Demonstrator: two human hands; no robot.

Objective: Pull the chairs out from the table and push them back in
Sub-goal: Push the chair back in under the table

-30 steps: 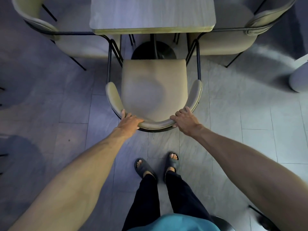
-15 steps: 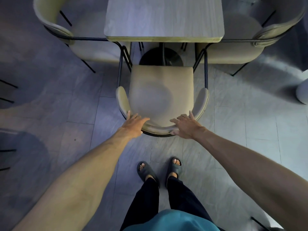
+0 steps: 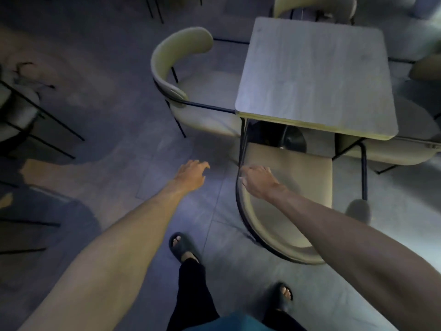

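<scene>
My left hand (image 3: 191, 172), fingers spread and empty, is reaching toward the beige curved-back metal-frame chair (image 3: 181, 68) ahead; my right hand (image 3: 256, 181), loosely curled, is trailing.

Open floor (image 3: 133, 149) lies at ten o'clock of the left hand (image 3: 191, 174); at one o'clock the side chair (image 3: 181, 68) and worktop (image 3: 315, 75) block passage, near chair (image 3: 284, 225) at three

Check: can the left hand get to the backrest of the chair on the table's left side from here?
Probably yes. The left hand is open over bare floor, and nothing lies between it and that chair, though a step closer looks needed.
</scene>
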